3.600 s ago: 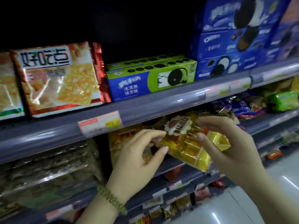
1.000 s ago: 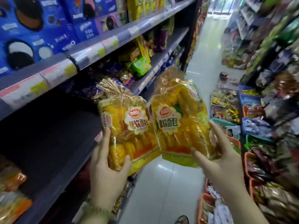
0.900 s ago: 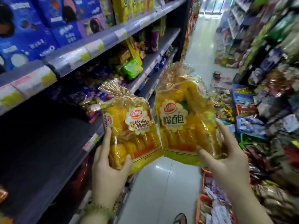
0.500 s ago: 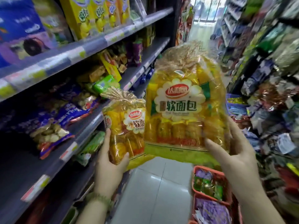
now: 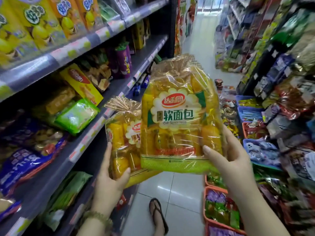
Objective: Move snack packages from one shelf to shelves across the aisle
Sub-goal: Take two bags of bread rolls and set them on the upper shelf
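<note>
Right hand [image 5: 228, 155] has raised its bread bag [image 5: 179, 116] over the left's

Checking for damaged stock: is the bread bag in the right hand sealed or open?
Sealed, it seems: the right-hand bread bag is gathered shut at its crimped top, rolls inside, held upright by the right hand.

— What are you reading on the larger bread bag [image 5: 179, 120] nearest you?
— You're seeing "达利园" in a red oval, with "软面包" in green below.
— And the smaller bag [image 5: 122, 138] to its left?
— It's showing the same label, half hidden.
</note>
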The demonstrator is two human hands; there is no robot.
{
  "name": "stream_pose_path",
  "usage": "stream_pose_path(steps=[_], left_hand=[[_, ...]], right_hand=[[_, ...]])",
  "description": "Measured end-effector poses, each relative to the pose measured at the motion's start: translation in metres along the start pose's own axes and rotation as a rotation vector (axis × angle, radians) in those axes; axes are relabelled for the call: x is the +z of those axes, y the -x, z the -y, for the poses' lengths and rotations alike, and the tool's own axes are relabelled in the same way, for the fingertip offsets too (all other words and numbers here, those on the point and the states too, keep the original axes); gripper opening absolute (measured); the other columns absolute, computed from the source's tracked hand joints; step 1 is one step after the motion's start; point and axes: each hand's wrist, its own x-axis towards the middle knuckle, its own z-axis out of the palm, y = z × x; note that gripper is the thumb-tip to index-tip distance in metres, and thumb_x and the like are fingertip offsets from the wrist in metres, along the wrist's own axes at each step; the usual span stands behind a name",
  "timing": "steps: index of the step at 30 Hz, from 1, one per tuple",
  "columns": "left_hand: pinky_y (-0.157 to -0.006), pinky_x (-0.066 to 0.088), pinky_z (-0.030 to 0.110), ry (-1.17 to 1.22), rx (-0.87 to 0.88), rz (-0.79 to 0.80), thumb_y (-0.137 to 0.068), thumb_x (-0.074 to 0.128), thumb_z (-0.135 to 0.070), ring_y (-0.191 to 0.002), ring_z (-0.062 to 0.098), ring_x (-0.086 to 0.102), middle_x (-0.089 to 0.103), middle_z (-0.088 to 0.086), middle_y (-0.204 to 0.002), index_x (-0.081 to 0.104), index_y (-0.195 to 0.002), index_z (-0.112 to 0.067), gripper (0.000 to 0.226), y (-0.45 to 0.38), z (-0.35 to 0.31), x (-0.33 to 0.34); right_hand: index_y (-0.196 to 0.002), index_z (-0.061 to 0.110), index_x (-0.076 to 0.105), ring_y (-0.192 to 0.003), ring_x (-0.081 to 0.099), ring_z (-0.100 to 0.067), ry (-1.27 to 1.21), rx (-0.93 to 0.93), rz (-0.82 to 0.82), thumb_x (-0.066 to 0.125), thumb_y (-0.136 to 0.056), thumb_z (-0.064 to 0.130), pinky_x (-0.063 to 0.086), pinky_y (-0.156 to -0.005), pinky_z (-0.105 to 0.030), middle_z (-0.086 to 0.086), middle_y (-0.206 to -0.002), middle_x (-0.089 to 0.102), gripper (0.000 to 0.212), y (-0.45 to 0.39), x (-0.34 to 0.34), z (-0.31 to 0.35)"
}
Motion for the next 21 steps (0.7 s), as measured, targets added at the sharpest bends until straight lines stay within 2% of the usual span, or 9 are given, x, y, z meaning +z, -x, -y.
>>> stream_pose_path(steps=[3,6,8,10,11,13,16,19,21], left_hand=[[-0.102,0.044,0.045,0.034,0.036,0.038,-0.076,0.075,-0.014,-0.124,0.008,0.051,0.044,-0.031,-0.135,0.026,-0.135,-0.064,0.092,-0.057,-0.003,0.022],[-0.097,0.048,0.043,0.069,0.050,0.076,-0.065,0.075,-0.036,-0.123,0.012,0.052,0.046,-0.024,-0.138,0.025,-0.136,-0.063,0.091,-0.120,-0.007,0.043],[-0.088,0.053,0.031,0.101,0.071,0.103,-0.069,0.075,-0.027,-0.119,0.007,0.054,0.050,-0.034,-0.130,0.027,-0.136,-0.062,0.090,-0.163,-0.009,0.058],[-0.077,0.054,0.017,0.145,0.086,0.118,-0.077,0.075,-0.006,-0.113,0.001,0.057,0.055,-0.043,-0.117,0.031,-0.134,-0.062,0.091,-0.205,-0.015,0.074],[-0.076,0.053,0.018,0.154,0.088,0.122,-0.079,0.071,0.001,-0.112,0.001,0.058,0.055,-0.043,-0.115,0.032,-0.134,-0.062,0.091,-0.225,-0.019,0.082],[-0.084,0.053,0.026,0.158,0.096,0.132,-0.081,0.066,0.004,-0.115,-0.001,0.056,0.051,-0.043,-0.121,0.031,-0.134,-0.062,0.091,-0.260,-0.029,0.098],[-0.093,0.047,0.032,0.156,0.109,0.152,-0.082,0.069,-0.001,-0.121,-0.005,0.050,0.046,-0.046,-0.126,0.029,-0.135,-0.062,0.090,-0.306,-0.042,0.121],[-0.094,0.046,0.032,0.161,0.106,0.153,-0.080,0.071,-0.001,-0.118,-0.011,0.050,0.045,-0.048,-0.125,0.030,-0.135,-0.062,0.091,-0.348,-0.052,0.151],[-0.096,0.046,0.033,0.159,0.111,0.125,-0.073,0.073,-0.007,-0.121,-0.006,0.051,0.046,-0.045,-0.127,0.032,-0.133,-0.063,0.091,-0.377,-0.055,0.173]], right_hand=[[-0.135,0.033,0.048,-0.102,0.068,-0.010,0.012,-0.012,-0.050,0.067,-0.076,0.011,0.057,-0.072,-0.023,0.011,-0.117,0.070,0.066,-0.055,-0.004,-0.005],[-0.137,0.032,0.048,-0.105,0.068,-0.013,0.011,-0.032,-0.097,0.070,-0.072,0.017,0.058,-0.074,-0.029,0.006,-0.121,0.068,0.071,-0.118,-0.006,-0.005],[-0.138,0.032,0.047,-0.106,0.067,-0.014,0.003,-0.050,-0.118,0.070,-0.072,0.018,0.058,-0.076,-0.030,0.006,-0.122,0.068,0.071,-0.158,-0.006,-0.006],[-0.137,0.032,0.048,-0.106,0.068,-0.015,-0.001,-0.071,-0.136,0.069,-0.076,0.014,0.058,-0.076,-0.030,0.005,-0.121,0.068,0.067,-0.196,-0.006,-0.007],[-0.137,0.032,0.048,-0.106,0.068,-0.015,-0.001,-0.079,-0.142,0.068,-0.078,0.012,0.058,-0.077,-0.030,0.005,-0.120,0.069,0.065,-0.214,-0.007,-0.007],[-0.136,0.031,0.049,-0.106,0.068,-0.014,-0.003,-0.091,-0.146,0.066,-0.079,0.010,0.058,-0.077,-0.029,0.006,-0.119,0.069,0.063,-0.247,-0.009,-0.006],[-0.136,0.029,0.050,-0.107,0.067,-0.012,-0.018,-0.095,-0.146,0.071,-0.075,0.010,0.056,-0.076,-0.024,0.006,-0.119,0.069,0.067,-0.295,-0.020,-0.007],[-0.134,0.029,0.051,-0.106,0.067,-0.012,-0.034,-0.092,-0.156,0.068,-0.074,0.010,0.056,-0.075,-0.022,0.007,-0.118,0.070,0.066,-0.349,-0.038,-0.012],[-0.132,0.030,0.052,-0.104,0.068,-0.009,-0.045,-0.086,-0.139,0.064,-0.073,0.013,0.055,-0.073,-0.019,0.011,-0.115,0.071,0.063,-0.391,-0.052,-0.015]])
